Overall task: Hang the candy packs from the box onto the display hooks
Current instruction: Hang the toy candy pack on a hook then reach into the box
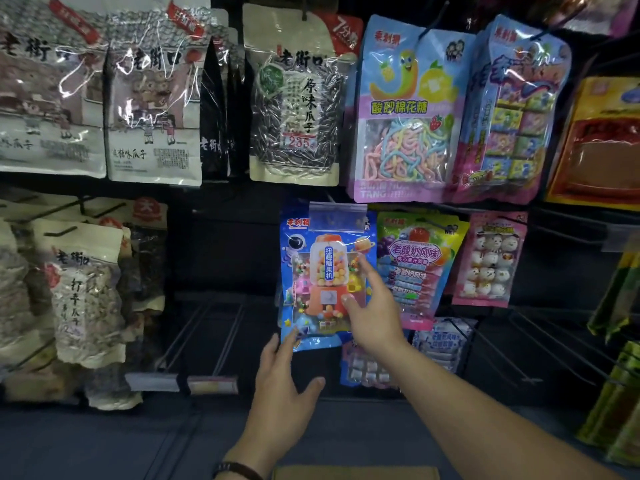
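A blue candy pack [311, 271] printed with an orange gumball machine hangs on a display hook in the middle row, under a clear price tag holder [337, 216]. My right hand [372, 306] lies flat against the pack's right side with straight fingers. My left hand [285, 382] is spread open just below the pack, its fingertips touching the bottom left corner. The top edge of a brown cardboard box [356, 472] shows at the bottom of the view.
Sunflower seed bags [294, 98] hang on the upper left, and pastel candy packs [401, 109] on the upper right. A purple-green pack [415, 265] and a pink marshmallow pack [490, 261] hang right of the blue one. Bare hooks [204, 334] jut out at lower left and lower right.
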The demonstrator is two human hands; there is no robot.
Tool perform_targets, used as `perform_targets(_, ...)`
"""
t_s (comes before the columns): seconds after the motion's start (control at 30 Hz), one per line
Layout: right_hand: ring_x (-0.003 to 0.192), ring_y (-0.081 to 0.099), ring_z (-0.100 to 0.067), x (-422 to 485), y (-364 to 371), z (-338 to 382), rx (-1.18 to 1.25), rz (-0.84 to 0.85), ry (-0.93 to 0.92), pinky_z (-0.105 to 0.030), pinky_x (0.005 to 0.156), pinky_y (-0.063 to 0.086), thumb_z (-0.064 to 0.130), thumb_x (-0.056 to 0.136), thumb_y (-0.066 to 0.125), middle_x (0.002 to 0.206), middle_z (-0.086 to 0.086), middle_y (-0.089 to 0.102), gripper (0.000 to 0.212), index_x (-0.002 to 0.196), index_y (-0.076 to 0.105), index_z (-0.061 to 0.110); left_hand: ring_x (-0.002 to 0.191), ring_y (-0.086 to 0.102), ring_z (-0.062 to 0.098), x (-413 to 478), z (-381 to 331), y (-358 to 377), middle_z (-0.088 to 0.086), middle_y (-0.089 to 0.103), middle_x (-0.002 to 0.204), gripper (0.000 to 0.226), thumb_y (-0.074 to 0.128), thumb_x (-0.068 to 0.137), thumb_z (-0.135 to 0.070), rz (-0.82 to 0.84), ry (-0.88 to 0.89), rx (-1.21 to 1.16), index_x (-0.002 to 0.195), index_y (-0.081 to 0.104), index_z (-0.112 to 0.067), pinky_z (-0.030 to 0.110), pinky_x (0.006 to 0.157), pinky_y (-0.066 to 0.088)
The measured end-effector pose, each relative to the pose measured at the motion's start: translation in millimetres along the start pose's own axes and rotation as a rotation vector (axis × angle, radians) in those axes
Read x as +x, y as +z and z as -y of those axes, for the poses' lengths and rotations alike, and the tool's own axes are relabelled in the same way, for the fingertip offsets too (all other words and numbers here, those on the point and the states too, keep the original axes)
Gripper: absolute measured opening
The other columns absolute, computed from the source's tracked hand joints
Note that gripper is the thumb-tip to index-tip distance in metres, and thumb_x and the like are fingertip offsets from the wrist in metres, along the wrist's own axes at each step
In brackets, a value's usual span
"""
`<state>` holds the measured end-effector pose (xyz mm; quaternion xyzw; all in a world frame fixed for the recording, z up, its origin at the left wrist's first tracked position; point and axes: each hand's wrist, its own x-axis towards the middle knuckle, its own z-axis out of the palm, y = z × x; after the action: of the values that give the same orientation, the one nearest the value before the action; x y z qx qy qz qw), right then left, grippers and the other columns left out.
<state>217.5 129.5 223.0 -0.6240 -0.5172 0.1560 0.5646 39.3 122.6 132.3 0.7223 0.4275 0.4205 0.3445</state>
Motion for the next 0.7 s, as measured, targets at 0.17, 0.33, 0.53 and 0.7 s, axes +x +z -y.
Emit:
perform_targets(0.17,0.094,0.07,-0.027,4.0,-6.2,-8.4,-0.127,0.031,0.026,-0.046,0.082,0.065,0.022,0.103,0.065,0.14,-0.001,0.056,0.082,0.152,0.023,0.071,0.161,0.017,0.019,-9.1,6.8,-1.6,-0.004,0.01,0.171,0.089,0.077,0.094,-0.038,0.136,-0.071,0.101,0.165,0.023,-0.042,0.036,0.129,0.024)
perform_targets(0.33,0.138,0.043,-0.033,-24.6,-26.9,-20.2,-0.478,0.11,-0.004,-0.041,0.111,0.042,0.039,0.105,0.062,0.15,-0.01,0.037,0.067,0.163,0.031,0.034,0.147,0.043,0.027,-26.4,12.5,-9.2,0.009,0.038,0.16,0.062,0.06,0.106,-0.034,0.301,-0.135,0.322,0.162,0.037,-0.022,0.032,0.121,0.035)
perform_targets(0.53,0.119,0.058,-0.025,-98.8,-36.5,-81.5,-0.535,0.227,-0.036,-0.041,0.107,0.048,0.028,0.097,0.069,0.121,-0.003,0.055,0.031,0.128,0.065,0.023,0.134,0.058,0.021,-55.3,20.6,-3.5,0.002,0.061,0.149,0.047,0.061,0.105,-0.037,0.723,-0.085,0.661,0.149,0.057,-0.021,0.025,0.109,0.04)
perform_targets(0.7,0.108,0.065,-0.024,-188.6,-21.6,-169.0,-0.632,0.549,0.196,-0.035,0.099,0.053,0.023,0.094,0.072,0.118,-0.005,0.065,0.031,0.124,0.068,0.021,0.131,0.059,0.018,-96.9,26.6,5.8,-0.005,0.06,0.147,0.038,0.055,0.107,-0.03,0.892,-0.105,0.691,0.144,0.062,-0.024,0.023,0.103,0.041)
